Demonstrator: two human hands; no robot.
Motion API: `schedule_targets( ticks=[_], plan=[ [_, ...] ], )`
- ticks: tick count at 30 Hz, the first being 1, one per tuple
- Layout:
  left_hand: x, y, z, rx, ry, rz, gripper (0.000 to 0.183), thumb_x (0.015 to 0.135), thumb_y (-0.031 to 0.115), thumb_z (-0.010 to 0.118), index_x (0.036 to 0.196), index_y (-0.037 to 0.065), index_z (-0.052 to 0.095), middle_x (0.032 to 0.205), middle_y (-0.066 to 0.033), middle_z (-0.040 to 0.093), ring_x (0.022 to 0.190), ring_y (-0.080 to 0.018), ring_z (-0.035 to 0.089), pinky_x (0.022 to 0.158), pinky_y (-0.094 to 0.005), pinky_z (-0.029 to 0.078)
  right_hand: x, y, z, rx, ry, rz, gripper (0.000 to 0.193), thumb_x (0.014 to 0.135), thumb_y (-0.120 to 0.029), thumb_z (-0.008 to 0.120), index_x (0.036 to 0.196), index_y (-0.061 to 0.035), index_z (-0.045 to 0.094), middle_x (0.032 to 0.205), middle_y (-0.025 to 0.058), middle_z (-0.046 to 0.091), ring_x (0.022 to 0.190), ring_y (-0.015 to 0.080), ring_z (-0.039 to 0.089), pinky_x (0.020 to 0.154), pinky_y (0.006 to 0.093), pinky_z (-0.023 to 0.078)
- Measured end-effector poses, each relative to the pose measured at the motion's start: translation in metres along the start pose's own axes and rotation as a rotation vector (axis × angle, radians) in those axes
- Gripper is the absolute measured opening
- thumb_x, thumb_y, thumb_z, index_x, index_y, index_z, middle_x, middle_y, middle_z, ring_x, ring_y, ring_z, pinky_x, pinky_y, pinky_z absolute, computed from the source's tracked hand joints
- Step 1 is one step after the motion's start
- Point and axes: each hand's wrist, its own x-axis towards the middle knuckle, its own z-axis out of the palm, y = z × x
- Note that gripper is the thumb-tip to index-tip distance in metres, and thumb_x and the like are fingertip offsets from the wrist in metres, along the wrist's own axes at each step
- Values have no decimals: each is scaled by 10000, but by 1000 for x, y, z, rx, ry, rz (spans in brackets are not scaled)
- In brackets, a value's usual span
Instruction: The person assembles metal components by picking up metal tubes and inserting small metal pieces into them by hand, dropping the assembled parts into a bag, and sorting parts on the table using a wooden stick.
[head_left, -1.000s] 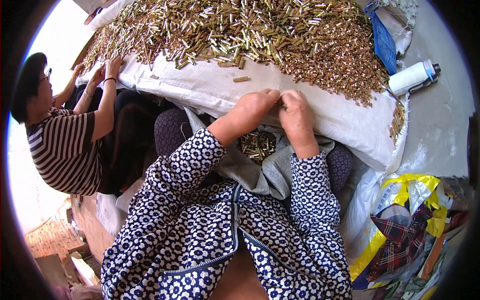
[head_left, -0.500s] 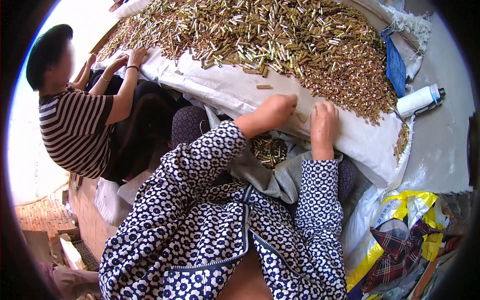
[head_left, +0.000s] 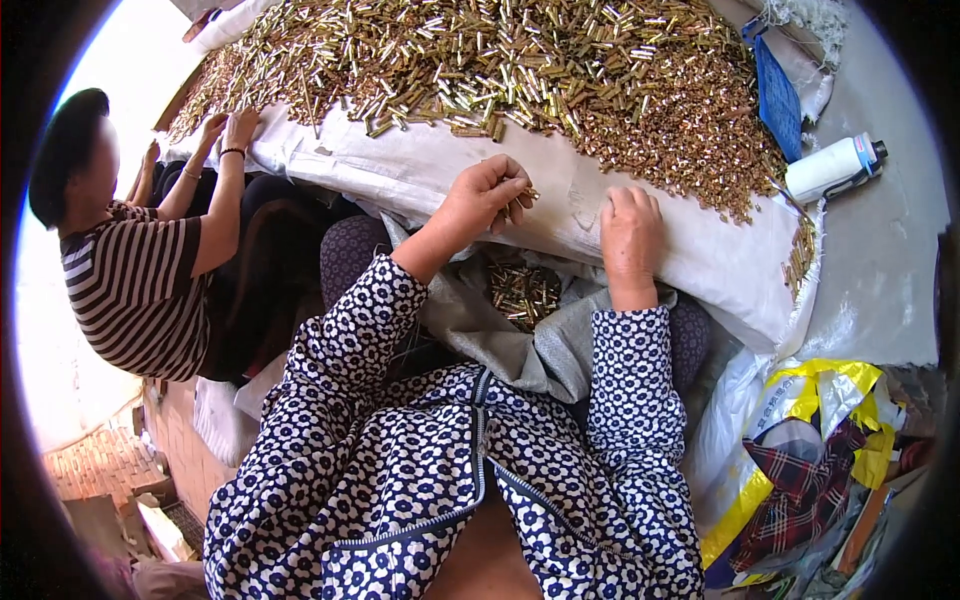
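Observation:
My left hand (head_left: 488,195) is closed around several small brass-coloured metal pieces (head_left: 517,207), which stick out between the fingers. It is above the near edge of the white cloth (head_left: 570,165). To its right, my right hand (head_left: 631,232) rests at the same edge with the fingers curled down, the tips hidden; whether it holds anything does not show. Beyond both hands spreads a wide heap of short brass-coloured rods (head_left: 480,70), with smaller coppery bits (head_left: 690,140) on its right side. Between my knees, a grey cloth sack (head_left: 560,350) is open around more rods (head_left: 523,293).
On the left a person in a striped top (head_left: 135,285) reaches to the heap's edge. At the right lie a blue flat piece (head_left: 777,95) and a white bottle (head_left: 832,170). A yellow and white plastic bag (head_left: 740,510) with plaid cloth stands at the lower right.
My left hand has moved left, away from my right hand, and metal pieces now show in it. The lone rod on the white cloth no longer shows. The whole view has shifted slightly.

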Motion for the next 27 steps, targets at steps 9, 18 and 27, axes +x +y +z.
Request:
schedule_targets(
  ticks=[9, 18, 27],
  plan=[
    [18, 0, 7, 1284, -140, 566, 71, 725, 2, 464, 795, 12, 462, 723, -188, 539, 747, -380, 543, 625, -427, 438, 1, -3, -2, -12, -4, -11, 34, 716, -43, 561, 747, -46, 571, 789, 93, 548, 779, 269, 524, 686, 362, 448],
    [30, -4, -5, 1211, -153, 522, 54, 744, 59, 498, 782, 20, 493, 689, -175, 568, 683, -361, 562, 586, -429, 448, -2, 3, 6, 46, 40, 18, 67, 719, -42, 552, 775, -53, 586, 810, 93, 558, 786, 272, 524, 702, 361, 447],
    [28, -4, -10, 1372, -184, 471, 61, 747, 61, 483, 787, 19, 464, 745, -175, 531, 753, -363, 539, 645, -412, 439, -1, 1, 6, 50, 10, 19, 61, 711, -42, 561, 767, -64, 568, 803, 85, 559, 790, 261, 528, 699, 356, 448]
  ],
)
